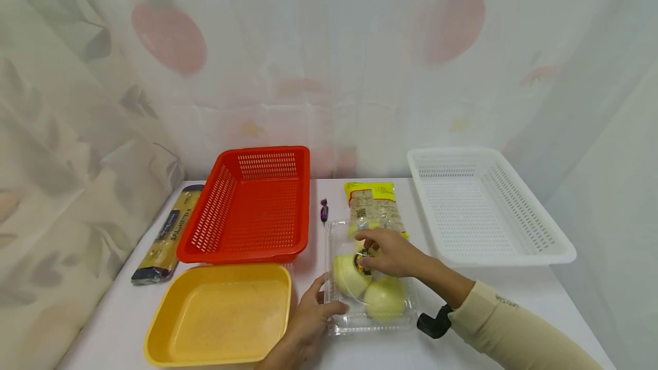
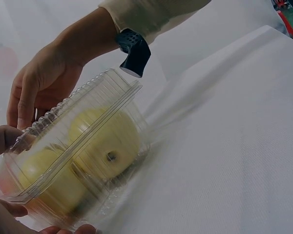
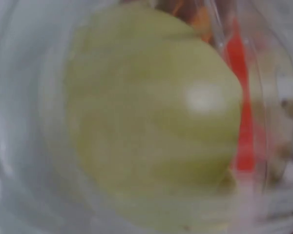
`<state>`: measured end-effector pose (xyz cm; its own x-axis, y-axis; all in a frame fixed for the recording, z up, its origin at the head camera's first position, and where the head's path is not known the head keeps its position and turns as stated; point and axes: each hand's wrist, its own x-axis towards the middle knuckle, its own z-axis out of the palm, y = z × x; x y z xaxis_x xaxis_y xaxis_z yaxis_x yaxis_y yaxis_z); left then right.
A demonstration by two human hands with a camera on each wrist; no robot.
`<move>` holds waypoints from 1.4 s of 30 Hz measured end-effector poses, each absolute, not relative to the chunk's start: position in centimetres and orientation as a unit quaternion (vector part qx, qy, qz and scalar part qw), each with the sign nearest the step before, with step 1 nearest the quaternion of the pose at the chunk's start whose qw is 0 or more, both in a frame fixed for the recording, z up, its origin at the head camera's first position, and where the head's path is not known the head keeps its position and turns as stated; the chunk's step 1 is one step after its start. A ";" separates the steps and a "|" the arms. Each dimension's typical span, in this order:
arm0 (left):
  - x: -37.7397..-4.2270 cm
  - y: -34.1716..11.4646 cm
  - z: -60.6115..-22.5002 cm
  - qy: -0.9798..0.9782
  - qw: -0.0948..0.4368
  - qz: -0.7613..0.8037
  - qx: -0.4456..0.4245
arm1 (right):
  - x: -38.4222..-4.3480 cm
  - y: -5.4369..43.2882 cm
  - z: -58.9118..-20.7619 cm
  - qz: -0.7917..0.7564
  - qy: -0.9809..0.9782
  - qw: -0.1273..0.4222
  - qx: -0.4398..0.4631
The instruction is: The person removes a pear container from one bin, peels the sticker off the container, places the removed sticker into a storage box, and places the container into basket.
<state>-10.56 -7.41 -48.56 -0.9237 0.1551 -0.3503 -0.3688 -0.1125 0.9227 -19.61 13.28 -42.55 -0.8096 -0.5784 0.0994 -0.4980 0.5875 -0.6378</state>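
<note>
A clear plastic clamshell box lies on the white table, with round pale yellow-green fruits inside that look like apples or pears. At its near left edge, my left hand grips the box, thumb over the top and fingers along the side and underneath. Over the lid is my right hand, its bent fingers and thumb spread around the dark round label. In the left wrist view, the right hand reaches down behind the ridged lid edge. One fruit fills the blurred right wrist view through the plastic.
A yellow basin stands left of the box, a red basket behind it and a spaghetti pack farther left. A purple-wrapped candy and a yellow-topped food packet lie behind the box. At right stands a white basket.
</note>
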 end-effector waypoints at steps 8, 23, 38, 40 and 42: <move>-10.6 -7.4 -48.3 0.646 0.179 0.737 -0.087 | -19.5 12.8 -42.2 -0.337 0.889 0.055 -0.306; -10.7 -7.4 -48.8 0.651 0.174 0.734 -0.083 | -19.4 12.9 -42.1 -0.323 0.892 0.056 -0.312; -10.5 -7.4 -48.2 0.650 0.175 0.735 -0.079 | -19.5 12.5 -42.0 -0.326 0.890 0.046 -0.316; -10.5 -7.4 -48.2 0.649 0.175 0.736 -0.081 | -19.5 12.5 -42.0 -0.331 0.886 0.046 -0.321; -10.5 -7.4 -48.3 0.648 0.176 0.737 -0.083 | -19.6 12.5 -42.0 -0.337 0.883 0.046 -0.324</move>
